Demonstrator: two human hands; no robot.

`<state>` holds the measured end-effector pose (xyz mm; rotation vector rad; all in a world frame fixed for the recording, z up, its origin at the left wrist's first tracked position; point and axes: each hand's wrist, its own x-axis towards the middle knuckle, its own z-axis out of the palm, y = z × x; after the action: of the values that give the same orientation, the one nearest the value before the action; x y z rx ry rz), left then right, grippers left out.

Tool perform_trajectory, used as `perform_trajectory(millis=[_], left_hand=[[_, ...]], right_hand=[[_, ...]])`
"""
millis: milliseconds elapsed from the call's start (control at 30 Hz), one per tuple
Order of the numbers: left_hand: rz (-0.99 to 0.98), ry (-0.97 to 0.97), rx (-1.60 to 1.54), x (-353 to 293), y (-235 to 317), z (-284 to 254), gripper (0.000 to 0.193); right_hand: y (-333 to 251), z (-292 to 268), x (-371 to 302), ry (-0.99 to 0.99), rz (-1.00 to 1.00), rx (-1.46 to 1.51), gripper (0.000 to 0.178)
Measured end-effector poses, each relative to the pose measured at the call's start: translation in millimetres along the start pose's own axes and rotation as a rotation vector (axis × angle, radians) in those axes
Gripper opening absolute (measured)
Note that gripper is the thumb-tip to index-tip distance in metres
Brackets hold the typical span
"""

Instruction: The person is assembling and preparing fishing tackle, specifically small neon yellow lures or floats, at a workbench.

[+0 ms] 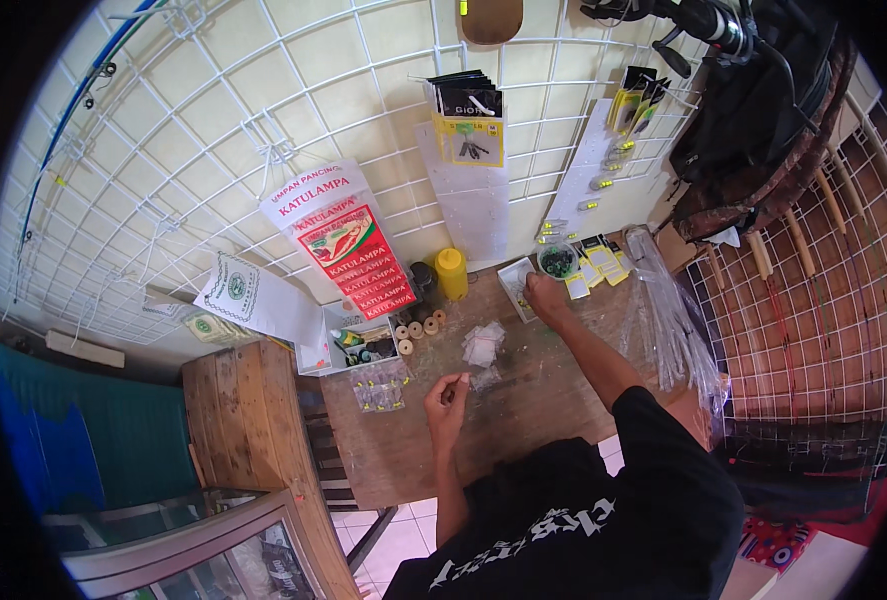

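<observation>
Right hand (543, 296) stretched forward over the brown wooden tabletop (543, 390), grip dipped into small clear plastic tray (515, 280), closure unclear; left hand (448, 398) raised, fingertips pinched together on something too small to tell, near pile of small clear plastic bags (482, 345)

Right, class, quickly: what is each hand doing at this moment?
Left hand: fingers pinched together above the wooden table; anything held is too small to tell.
Right hand: reaching into the small white tray; grip unclear.
</observation>
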<state>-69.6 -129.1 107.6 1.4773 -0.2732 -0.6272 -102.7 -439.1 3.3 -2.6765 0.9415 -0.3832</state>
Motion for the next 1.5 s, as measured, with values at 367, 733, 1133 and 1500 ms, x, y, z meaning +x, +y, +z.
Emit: perform_trajectory(millis=[367,733,1133,1500], left_hand=[[0.081,-0.033,-0.107,-13,20,18,0.011],[0.112,-0.117,-0.247,-23,64,31,0.016],[0.119,-0.209,-0.566,-34,66,45,0.01],[0.132,-0.265,-0.554,-40,71,54,0.012]], right_hand=[[-8,-76,5,-0.246,0.074,0.74,0.014],[-69,-188,-44,-0.387,-0.164,0.941,0.015],[-106,-234,-102,-0.481,-0.238,1.226,0.014],[-111,-233,-122,-0.277,-0.323,1.141,0.014]])
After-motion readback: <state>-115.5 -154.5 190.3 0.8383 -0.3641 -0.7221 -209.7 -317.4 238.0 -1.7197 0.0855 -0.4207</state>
